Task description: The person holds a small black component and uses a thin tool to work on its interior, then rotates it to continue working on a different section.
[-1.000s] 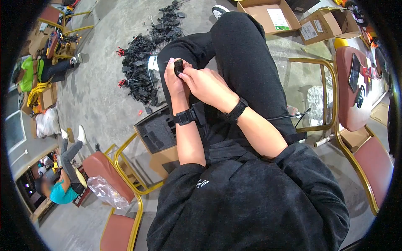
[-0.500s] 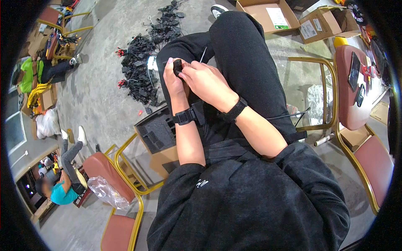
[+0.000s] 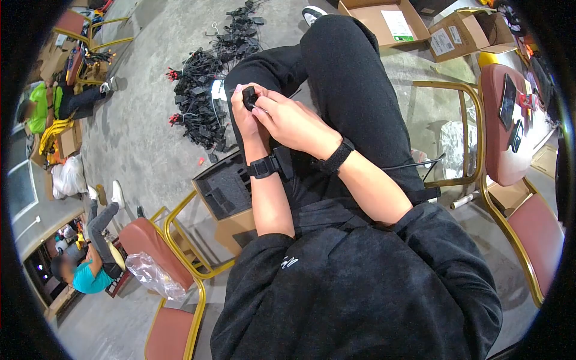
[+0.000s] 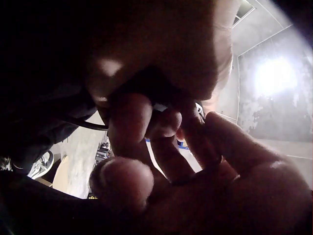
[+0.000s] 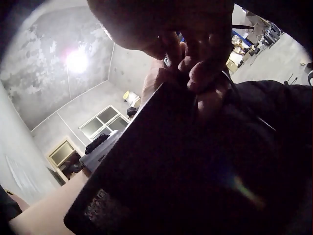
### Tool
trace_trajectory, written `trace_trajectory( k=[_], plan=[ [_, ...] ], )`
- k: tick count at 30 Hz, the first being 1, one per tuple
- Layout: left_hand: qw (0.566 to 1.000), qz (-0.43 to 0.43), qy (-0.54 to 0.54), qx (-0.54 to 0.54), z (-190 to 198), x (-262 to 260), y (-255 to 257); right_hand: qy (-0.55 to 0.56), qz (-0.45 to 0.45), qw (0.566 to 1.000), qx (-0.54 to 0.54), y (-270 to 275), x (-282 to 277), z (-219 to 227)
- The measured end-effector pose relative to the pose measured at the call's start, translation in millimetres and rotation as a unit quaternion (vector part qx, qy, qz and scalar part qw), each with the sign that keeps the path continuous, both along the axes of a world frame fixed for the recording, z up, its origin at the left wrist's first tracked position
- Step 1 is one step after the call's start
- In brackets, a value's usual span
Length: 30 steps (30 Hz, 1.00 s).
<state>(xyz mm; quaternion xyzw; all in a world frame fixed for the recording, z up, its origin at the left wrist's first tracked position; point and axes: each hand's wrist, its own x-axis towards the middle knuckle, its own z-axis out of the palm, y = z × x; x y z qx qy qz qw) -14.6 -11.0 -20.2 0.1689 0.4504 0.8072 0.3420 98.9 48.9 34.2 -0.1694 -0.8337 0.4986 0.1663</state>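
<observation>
In the head view, my left hand [image 3: 245,123] grips a small black plastic piece [image 3: 249,96] whose top end stands out above the fingers. My right hand [image 3: 297,125] is pressed up against it, with thumb and fingertips pinching at the side of the same piece. A thin dark cable [image 4: 85,122] runs away from the hands in the left wrist view. Both wrist views are very dark, and curled fingers cover most of the piece. Both hands are held above the dark-trousered lap [image 3: 354,90].
A pile of black cabled parts [image 3: 201,99], some red-tipped, lies on the concrete floor. Beside my left arm sits a box with a black foam insert [image 3: 223,189]. Chairs [image 3: 150,246] flank me; a phone [image 3: 508,102] rests on the right one. Cardboard boxes [image 3: 384,21] stand ahead.
The black piece has shifted slightly left and turned a little in my left hand. A thin light strand that stuck up beyond my right hand half a second ago now shows lower and darker.
</observation>
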Motion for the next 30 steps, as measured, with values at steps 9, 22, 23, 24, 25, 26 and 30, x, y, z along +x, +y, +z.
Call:
trace_trajectory(
  k=[9,22,23,24,25,26,30],
  plan=[
    [0.994,-0.009,-0.079,0.073,0,1,-1,-0.018,0.007,0.993,-0.119,1,-4,2],
    [1.0,0.014,-0.024,0.008,7,5,1,0.051,-0.027,0.991,0.12,1,-3,-4],
    [1.0,0.014,-0.024,0.008,6,5,1,0.051,-0.027,0.991,0.12,2,-2,-5],
    [1.0,0.015,-0.019,0.005,5,4,1,0.067,-0.029,0.986,0.15,3,-2,-6],
    [1.0,0.016,-0.014,0.002,4,4,1,0.084,-0.03,0.98,0.179,4,-1,-6],
    [1.0,0.016,-0.014,0.002,4,4,1,0.084,-0.03,0.98,0.179,4,-1,-6],
    [1.0,0.002,-0.006,-0.001,5,4,1,0.039,-0.021,0.995,0.093,1,0,-2]
  ],
)
